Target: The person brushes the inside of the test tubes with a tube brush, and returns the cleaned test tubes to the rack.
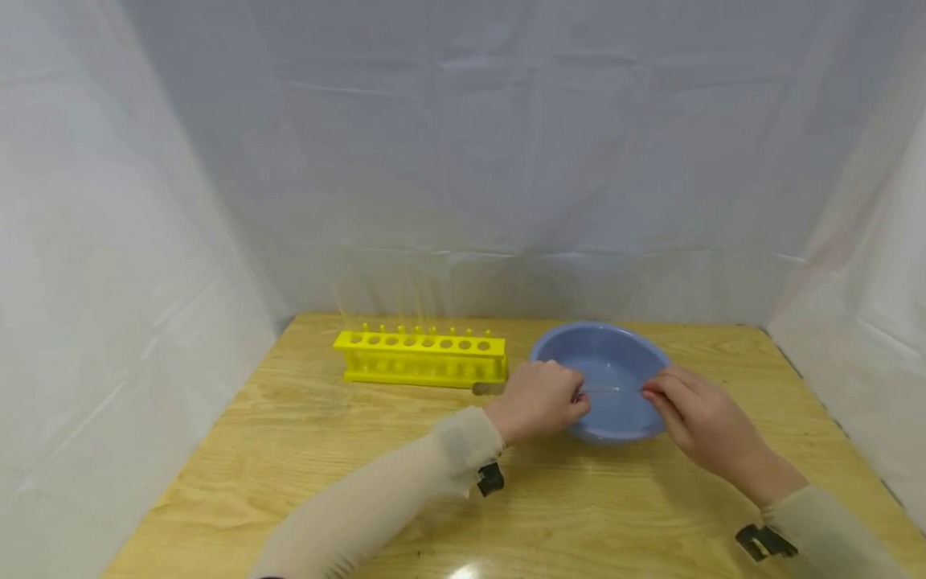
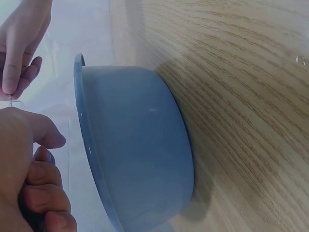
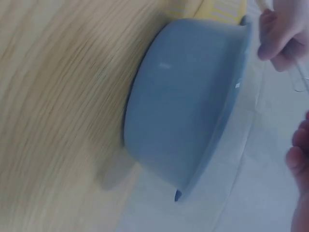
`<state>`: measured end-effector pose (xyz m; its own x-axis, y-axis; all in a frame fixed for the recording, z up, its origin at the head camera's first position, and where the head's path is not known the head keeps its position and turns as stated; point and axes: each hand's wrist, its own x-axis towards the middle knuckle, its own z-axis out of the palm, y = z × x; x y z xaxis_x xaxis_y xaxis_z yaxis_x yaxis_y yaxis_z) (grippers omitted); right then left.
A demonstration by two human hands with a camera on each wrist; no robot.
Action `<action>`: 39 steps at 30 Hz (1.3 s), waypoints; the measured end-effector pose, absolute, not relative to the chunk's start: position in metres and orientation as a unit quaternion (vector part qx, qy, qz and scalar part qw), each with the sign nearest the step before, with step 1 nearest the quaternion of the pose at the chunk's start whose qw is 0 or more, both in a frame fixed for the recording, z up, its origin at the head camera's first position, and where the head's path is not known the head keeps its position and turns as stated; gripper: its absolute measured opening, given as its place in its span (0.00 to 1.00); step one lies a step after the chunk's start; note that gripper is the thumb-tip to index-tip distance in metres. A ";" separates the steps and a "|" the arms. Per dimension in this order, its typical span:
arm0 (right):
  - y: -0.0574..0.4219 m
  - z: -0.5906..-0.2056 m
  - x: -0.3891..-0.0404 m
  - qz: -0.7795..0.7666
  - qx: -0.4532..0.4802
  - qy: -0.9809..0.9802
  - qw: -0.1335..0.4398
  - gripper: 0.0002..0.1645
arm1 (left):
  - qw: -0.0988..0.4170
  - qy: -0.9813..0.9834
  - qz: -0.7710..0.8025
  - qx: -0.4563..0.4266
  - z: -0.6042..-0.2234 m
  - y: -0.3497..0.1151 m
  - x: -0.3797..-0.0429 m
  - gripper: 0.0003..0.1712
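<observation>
The fingers of the right hand (image 1: pixel 698 410) are pressing together, thumb against forefinger, and are pinching the thin wire of a brush (image 2: pixel 10 99). The fingers of the left hand (image 1: pixel 538 398) are curling inward and are gripping a clear tube (image 3: pixel 299 77); its rim is showing in the right wrist view, pointing toward the right hand. The brush's wire is running across the gap between the two hands. A blurred, brownish brush end is showing beyond the left hand, on the side away from the right hand; whether it is lying wholly inside the tube, I cannot tell.

Tube and brush are being held roughly level, above the basin (image 1: pixel 604 426), clear of its rim. The blue basin is standing upright on the wood-grained table (image 1: pixel 347 474), with the left hand over its left side and the right hand over its right edge.

A yellow rack (image 1: pixel 419 366) is standing left of the basin, near the table's far edge, showing a row of round holes and a row of pegs. Faint clear tubes (image 1: pixel 419 301) are rising at its left half; their seating is too indistinct to tell. Pale sleeves (image 1: pixel 376 490) are covering both forearms, and white sheeting (image 1: pixel 463 161) is hanging behind the table.
</observation>
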<state>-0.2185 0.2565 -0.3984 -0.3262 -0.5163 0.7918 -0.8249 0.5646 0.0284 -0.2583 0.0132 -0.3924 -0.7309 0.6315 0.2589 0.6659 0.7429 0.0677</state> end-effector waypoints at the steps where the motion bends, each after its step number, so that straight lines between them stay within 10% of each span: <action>1: 0.257 -0.398 -0.217 0.210 0.418 -0.799 0.378 0.16 | 0.114 -0.927 -0.074 -0.349 -0.393 0.013 -0.258 0.18; 4: 0.257 -0.395 -0.213 0.264 0.387 -0.826 0.313 0.05 | 0.122 -0.928 -0.063 -0.346 -0.393 0.014 -0.258 0.18; 17: 0.262 -0.384 -0.214 0.574 0.142 -0.803 -0.076 0.18 | 0.145 -0.928 -0.027 -0.343 -0.399 0.019 -0.256 0.19; 23: 0.261 -0.385 -0.218 0.678 0.086 -0.711 -0.166 0.16 | 0.151 -0.928 -0.031 -0.339 -0.399 0.019 -0.256 0.19; 28: 0.255 -0.389 -0.215 0.619 0.100 -0.775 -0.081 0.15 | 0.125 -0.932 -0.051 -0.337 -0.398 0.017 -0.258 0.20; 39: 0.253 -0.403 -0.219 0.177 0.396 -0.800 0.414 0.22 | 0.104 -0.930 -0.076 -0.343 -0.396 0.010 -0.260 0.18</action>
<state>-0.2191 0.2531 -0.4027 -0.3438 -0.4878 0.8024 -0.7802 0.6239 0.0450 -0.2596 0.0100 -0.3963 -0.7430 0.6229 0.2449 0.6542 0.7531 0.0695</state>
